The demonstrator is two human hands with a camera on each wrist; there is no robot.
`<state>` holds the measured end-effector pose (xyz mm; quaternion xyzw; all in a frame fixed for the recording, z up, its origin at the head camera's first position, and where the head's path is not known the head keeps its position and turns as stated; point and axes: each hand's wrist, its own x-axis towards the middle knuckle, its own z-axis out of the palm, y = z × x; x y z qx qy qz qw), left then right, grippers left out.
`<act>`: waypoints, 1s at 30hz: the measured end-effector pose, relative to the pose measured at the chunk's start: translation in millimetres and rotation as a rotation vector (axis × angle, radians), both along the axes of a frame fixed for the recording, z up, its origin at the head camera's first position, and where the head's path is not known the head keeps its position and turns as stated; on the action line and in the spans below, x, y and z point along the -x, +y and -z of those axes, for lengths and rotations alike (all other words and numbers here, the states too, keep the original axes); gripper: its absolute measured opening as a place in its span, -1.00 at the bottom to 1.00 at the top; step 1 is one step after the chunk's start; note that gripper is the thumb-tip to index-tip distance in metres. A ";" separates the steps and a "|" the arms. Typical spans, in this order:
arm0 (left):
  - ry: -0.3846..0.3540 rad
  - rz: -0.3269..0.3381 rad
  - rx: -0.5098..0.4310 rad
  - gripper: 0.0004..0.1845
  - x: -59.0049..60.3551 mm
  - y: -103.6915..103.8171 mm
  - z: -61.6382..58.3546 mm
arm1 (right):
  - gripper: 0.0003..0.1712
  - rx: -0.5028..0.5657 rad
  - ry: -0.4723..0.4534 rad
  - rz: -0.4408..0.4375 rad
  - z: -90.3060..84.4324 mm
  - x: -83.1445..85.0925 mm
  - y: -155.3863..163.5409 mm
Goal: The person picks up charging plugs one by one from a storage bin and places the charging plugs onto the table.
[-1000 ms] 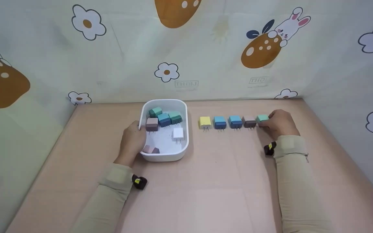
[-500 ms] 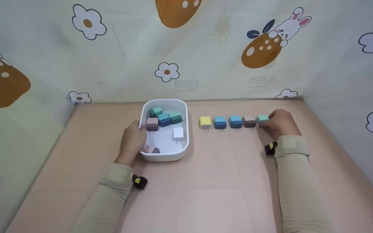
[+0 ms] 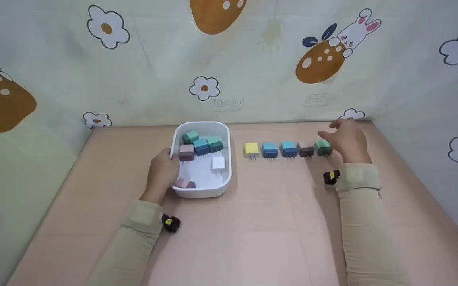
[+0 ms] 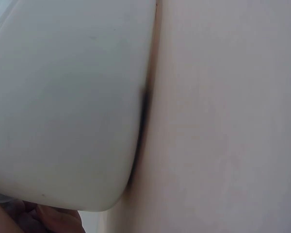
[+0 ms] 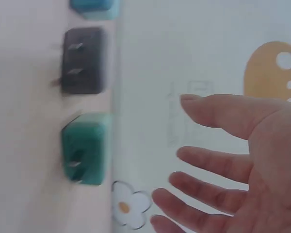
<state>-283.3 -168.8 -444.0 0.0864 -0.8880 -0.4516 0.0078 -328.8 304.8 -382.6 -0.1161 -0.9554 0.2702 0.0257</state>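
A row of plug adapters lies on the pink table: yellow (image 3: 251,149), two blue (image 3: 270,149) (image 3: 288,149), brown (image 3: 306,149) (image 5: 82,60) and green (image 3: 323,147) (image 5: 85,147). My right hand (image 3: 342,137) (image 5: 218,160) hovers just above and right of the green one, fingers spread, holding nothing. My left hand (image 3: 164,171) grips the left rim of a white tub (image 3: 203,192) (image 4: 63,107). The tub holds several more adapters in green, teal, brown and white.
Patterned cloth walls (image 3: 229,63) close in the table at the back and on both sides. Bare tabletop (image 3: 261,230) stretches in front of the tub and the row. A wrist camera (image 3: 330,177) sits on each sleeve.
My right hand has let go of the green adapter and lifted up and back from it. The adapter stays at the right end of the row. The left hand has not moved.
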 end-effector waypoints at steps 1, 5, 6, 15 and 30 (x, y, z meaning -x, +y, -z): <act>0.004 -0.002 0.005 -0.48 0.3 0.0 0.2 | -0.29 0.006 0.023 -0.010 -4.8 -1.0 -5.7; 0.012 -0.010 0.027 -0.49 1.5 0.1 0.5 | -0.39 0.013 0.114 -0.081 -21.9 -8.8 -35.7; 0.011 -0.010 0.029 -0.49 1.7 0.1 0.6 | -0.42 0.008 0.138 -0.105 -25.0 -11.6 -44.8; 0.013 -0.001 0.018 -0.47 2.1 -0.9 1.1 | -0.52 -0.068 0.242 -0.312 -31.7 -33.3 -127.5; 0.012 -0.015 0.031 -0.49 2.8 0.8 2.4 | -0.58 -0.206 0.203 -0.690 -9.2 -51.7 -246.8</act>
